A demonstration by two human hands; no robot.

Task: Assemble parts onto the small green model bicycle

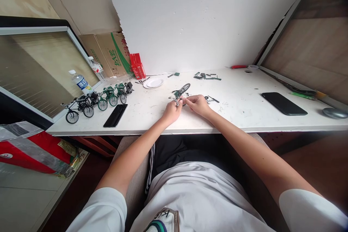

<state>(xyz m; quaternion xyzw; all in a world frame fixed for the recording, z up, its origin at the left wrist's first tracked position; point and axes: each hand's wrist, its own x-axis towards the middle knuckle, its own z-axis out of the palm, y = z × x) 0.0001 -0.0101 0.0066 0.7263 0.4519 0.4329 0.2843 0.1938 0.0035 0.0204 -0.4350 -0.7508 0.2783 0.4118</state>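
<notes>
Near the front edge of the white table, my left hand (172, 111) is closed on a small model bicycle (178, 94), tilted with one black spoked wheel (184, 89) pointing up and away. Its handlebar end sticks out by my left thumb. My right hand (198, 104) meets it from the right, fingertips pinched together at the bicycle; whatever they grip is too small and covered to name. Small dark parts (212, 99) lie on the table just beyond my right hand. Part of the bicycle is hidden behind my fingers.
Several finished model bicycles (107, 98) stand at the left, beside a phone (115, 116) and bottles (80, 82). White paper plates (153, 83) and loose green and black parts (206, 76) lie farther back. A black phone (284, 104) and a mouse (335, 112) are at right.
</notes>
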